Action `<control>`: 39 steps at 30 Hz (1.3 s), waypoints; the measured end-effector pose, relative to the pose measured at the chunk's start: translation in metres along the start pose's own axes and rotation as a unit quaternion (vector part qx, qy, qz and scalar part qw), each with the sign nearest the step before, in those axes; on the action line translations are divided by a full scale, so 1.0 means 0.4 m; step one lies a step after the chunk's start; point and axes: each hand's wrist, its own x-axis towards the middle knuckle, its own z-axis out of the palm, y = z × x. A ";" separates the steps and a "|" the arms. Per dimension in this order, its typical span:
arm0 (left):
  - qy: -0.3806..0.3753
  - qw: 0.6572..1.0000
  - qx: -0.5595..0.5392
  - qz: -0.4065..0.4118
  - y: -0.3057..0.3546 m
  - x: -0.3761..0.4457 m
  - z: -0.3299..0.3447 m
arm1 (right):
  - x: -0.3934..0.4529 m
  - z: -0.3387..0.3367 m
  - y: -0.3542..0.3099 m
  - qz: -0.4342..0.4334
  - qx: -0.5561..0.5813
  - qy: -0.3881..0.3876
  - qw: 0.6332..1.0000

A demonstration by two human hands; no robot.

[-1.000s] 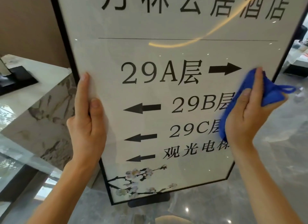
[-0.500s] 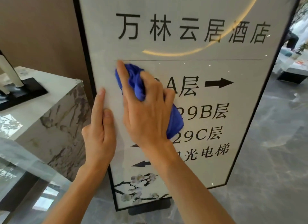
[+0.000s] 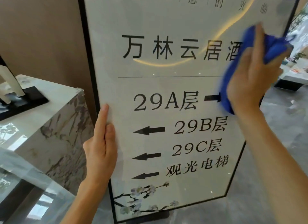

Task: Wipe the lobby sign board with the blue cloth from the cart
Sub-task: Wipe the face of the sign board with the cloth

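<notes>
The lobby sign board (image 3: 166,83) is a tall glossy white panel in a black frame, printed with black characters, floor numbers and arrows. It fills most of the head view. My left hand (image 3: 101,143) grips its left edge, thumb on the front face. My right hand (image 3: 251,80) presses the bunched blue cloth (image 3: 273,48) flat against the board's right side, near the right frame and over the arrow beside "29A". The cloth hides part of the title text.
A marble-patterned counter (image 3: 55,117) stands close on the left, with a black-based stand (image 3: 21,100) on top. A brown wall (image 3: 41,32) is behind it. Grey polished floor (image 3: 275,173) spreads to the right, with low furniture (image 3: 290,78) far right.
My right hand swept the cloth from the board's left-centre to its upper right side. The left hand kept its grip on the left edge. The view tilted up, showing more of the board's top.
</notes>
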 end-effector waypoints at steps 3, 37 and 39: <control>-0.005 1.000 -0.002 -0.001 -0.007 -0.002 0.000 | -0.020 -0.018 0.074 0.055 0.012 0.014 0.998; -0.009 0.992 -0.110 0.061 0.175 0.330 -0.020 | -0.133 -0.013 -0.190 0.028 -0.016 -0.090 0.995; -0.005 0.993 -0.105 0.058 0.183 0.331 -0.022 | -0.148 0.010 -0.279 -0.017 -0.009 -0.095 0.995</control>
